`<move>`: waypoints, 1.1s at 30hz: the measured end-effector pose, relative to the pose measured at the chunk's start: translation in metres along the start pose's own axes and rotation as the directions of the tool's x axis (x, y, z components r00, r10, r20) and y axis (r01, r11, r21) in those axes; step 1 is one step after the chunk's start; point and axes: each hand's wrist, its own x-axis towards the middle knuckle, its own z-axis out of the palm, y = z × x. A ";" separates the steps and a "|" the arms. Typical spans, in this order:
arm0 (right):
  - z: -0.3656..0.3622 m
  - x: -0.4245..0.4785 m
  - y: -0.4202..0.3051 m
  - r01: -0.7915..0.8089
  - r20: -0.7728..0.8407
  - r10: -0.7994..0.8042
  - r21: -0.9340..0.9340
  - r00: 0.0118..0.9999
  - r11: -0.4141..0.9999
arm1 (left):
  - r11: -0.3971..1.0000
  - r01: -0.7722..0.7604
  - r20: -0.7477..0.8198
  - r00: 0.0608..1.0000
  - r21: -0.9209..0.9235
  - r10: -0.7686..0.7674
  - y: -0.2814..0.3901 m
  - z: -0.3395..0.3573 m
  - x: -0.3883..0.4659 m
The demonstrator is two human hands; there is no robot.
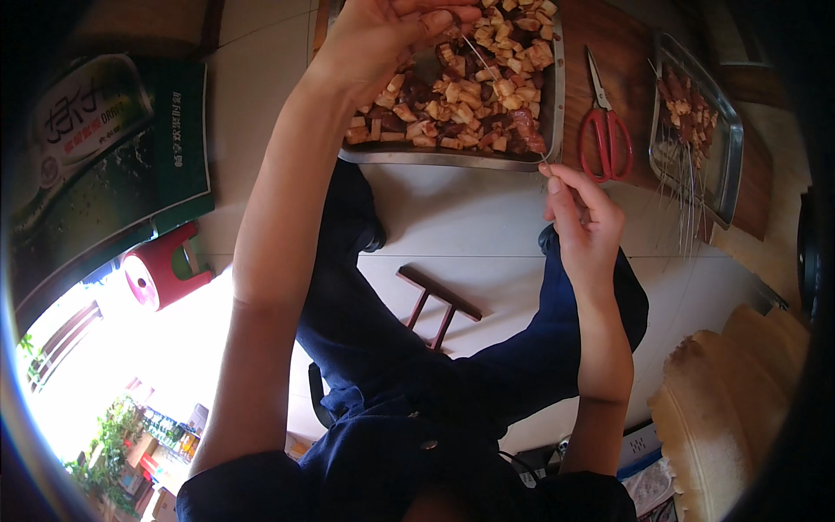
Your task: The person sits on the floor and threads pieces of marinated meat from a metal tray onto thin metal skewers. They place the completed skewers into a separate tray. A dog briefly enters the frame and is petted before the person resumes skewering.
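Note:
A metal tray [456,156] of raw, cut meat chunks [463,111] lies at the top middle. My right hand [580,209] pinches the end of a thin metal skewer [543,156] between thumb and fingers at the tray's near right corner. A dark red piece of meat [527,129] is on that skewer or against it; which, I cannot tell. Over the tray's upper left, my left hand [404,29] has bent fingers close to the top of a thin, pale length of skewer [479,57]. Its fingertips are partly cut off by the picture's edge, so its grip is unclear.
Red-handled scissors [605,140] lie on the wooden board right of the meat tray. Farther right, a smaller metal tray [734,156] holds several loaded skewers [688,117]. A red stool [163,271] and a green printed box [117,143] stand left. Between the legs is a brown wooden frame [443,293].

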 end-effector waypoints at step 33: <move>0.005 0.001 0.007 -0.067 0.029 0.063 0.168 0.998 0.983 | 0.933 0.088 0.009 0.996 -0.349 -0.091 -0.046 0.031 -0.010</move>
